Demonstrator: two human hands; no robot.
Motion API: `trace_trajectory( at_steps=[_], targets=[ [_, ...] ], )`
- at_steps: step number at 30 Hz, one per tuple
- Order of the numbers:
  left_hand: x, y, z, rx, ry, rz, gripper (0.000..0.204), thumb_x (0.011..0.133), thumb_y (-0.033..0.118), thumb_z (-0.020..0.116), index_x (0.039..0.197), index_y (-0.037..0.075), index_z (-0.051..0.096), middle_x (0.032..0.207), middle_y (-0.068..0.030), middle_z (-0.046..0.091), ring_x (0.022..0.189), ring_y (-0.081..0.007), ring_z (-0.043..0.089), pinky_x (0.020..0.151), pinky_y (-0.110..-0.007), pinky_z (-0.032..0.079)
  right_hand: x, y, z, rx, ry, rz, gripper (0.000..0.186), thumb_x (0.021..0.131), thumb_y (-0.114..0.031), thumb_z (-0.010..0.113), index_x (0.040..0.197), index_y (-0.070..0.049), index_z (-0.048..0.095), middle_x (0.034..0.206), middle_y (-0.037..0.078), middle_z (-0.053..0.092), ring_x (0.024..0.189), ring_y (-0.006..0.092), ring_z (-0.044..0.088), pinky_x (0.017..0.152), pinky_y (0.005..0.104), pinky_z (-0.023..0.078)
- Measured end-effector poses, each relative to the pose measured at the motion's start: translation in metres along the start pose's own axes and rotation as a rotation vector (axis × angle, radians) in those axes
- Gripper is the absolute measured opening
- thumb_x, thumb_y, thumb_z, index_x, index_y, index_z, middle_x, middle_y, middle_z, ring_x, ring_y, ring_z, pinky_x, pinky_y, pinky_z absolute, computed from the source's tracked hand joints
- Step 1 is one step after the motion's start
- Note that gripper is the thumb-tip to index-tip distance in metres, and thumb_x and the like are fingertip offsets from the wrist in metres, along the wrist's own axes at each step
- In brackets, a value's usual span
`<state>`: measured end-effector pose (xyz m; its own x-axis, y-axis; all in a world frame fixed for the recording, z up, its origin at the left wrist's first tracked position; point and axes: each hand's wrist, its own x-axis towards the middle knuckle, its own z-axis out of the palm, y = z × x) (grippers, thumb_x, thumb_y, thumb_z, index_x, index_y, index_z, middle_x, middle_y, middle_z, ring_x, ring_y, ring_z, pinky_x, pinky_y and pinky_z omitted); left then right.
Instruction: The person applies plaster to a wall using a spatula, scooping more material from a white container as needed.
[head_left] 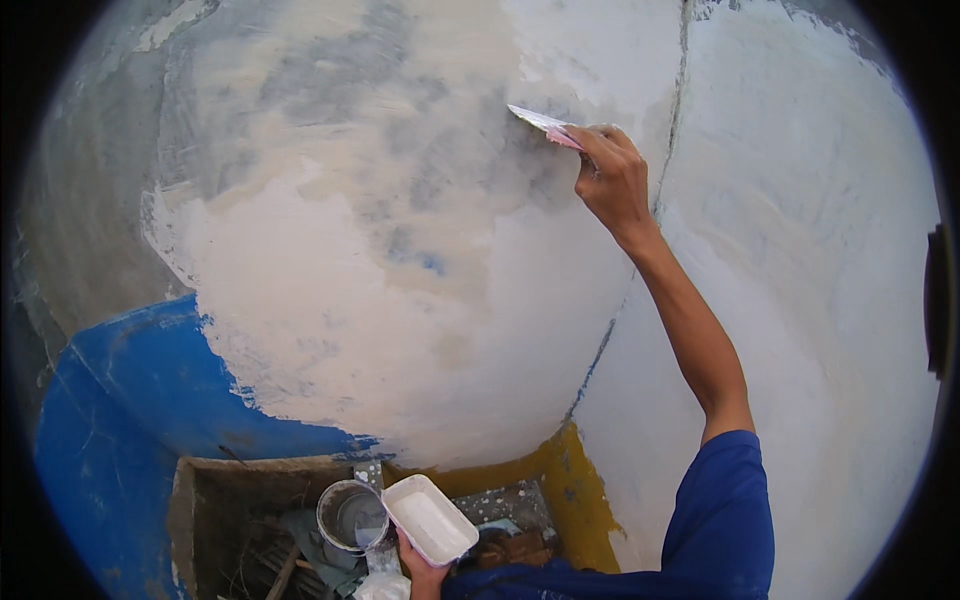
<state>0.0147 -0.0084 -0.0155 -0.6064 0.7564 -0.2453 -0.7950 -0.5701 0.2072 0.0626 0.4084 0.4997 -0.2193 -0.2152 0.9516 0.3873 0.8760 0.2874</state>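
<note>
High on the wall [330, 310], my right hand [612, 172] is closed round the pink handle of a putty knife [540, 120]. Its wide blade is smeared white and lies at or close to the wall; contact is hard to judge. Around it the surface is patchy, with grey cement showing through pale filler. Low down, my left hand [420, 565] grips the side of a white rectangular tub [432, 520], which has whitish paste inside. Part of that hand is hidden under the tub.
A round bucket [352, 515] with grey contents stands left of the tub. Below the wall, a concrete trough [190, 500] holds sticks and debris. Blue paint [130, 400] covers the lower left, yellow paint [575, 485] the corner. A cracked corner line [672, 130] separates the two walls.
</note>
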Motion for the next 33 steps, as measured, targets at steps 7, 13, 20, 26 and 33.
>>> trace_trajectory(
  at_steps=[7,13,20,26,33],
  targets=[
    [0.004,-0.002,0.006,-0.013,-0.039,-0.034,0.070,0.098,0.063,0.042,0.150,0.017,0.039,0.143,-0.0109,0.053,0.127,-0.0383,0.055,0.105,-0.061,0.043,0.020,0.033,-0.008,-0.046,0.187,0.127,0.039,0.076,0.010,0.063,0.106,-0.011,0.074,0.090,0.007,0.073,0.084,0.0248,0.066,0.068,0.0368,0.053],
    [-0.001,0.000,0.006,0.010,-0.030,0.009,0.072,0.097,0.064,0.042,0.151,0.017,0.039,0.143,-0.0112,0.053,0.127,-0.0382,0.055,0.105,-0.061,0.043,-0.006,0.012,-0.003,0.042,0.189,0.189,0.043,0.074,0.009,0.064,0.112,-0.009,0.072,0.100,0.008,0.073,0.092,0.0275,0.064,0.075,0.0368,0.053],
    [0.004,0.005,0.005,0.077,-0.069,-0.028,0.071,0.096,0.063,0.046,0.151,0.018,0.040,0.147,-0.0096,0.051,0.131,-0.0389,0.052,0.108,-0.063,0.039,-0.053,-0.037,0.039,-0.097,-0.011,0.105,0.052,0.070,0.006,0.065,0.120,-0.008,0.069,0.118,0.008,0.069,0.098,0.0297,0.064,0.080,0.0392,0.055],
    [0.000,0.005,0.023,-0.015,-0.009,-0.033,0.065,0.100,0.059,0.040,0.148,0.016,0.043,0.139,-0.0108,0.057,0.123,-0.0375,0.058,0.103,-0.059,0.046,-0.023,0.025,-0.016,-0.079,0.247,0.339,0.030,0.084,0.001,0.061,0.111,-0.005,0.072,0.087,0.014,0.070,0.083,0.0319,0.064,0.072,0.0418,0.052],
    [-0.009,-0.002,0.013,0.000,-0.040,-0.003,0.067,0.099,0.061,0.041,0.149,0.016,0.041,0.141,-0.0110,0.055,0.125,-0.0385,0.056,0.104,-0.061,0.045,-0.009,0.009,0.012,-0.129,0.175,0.320,0.040,0.072,0.000,0.060,0.111,-0.003,0.069,0.085,0.014,0.069,0.082,0.0330,0.064,0.068,0.0435,0.053]
  ],
)
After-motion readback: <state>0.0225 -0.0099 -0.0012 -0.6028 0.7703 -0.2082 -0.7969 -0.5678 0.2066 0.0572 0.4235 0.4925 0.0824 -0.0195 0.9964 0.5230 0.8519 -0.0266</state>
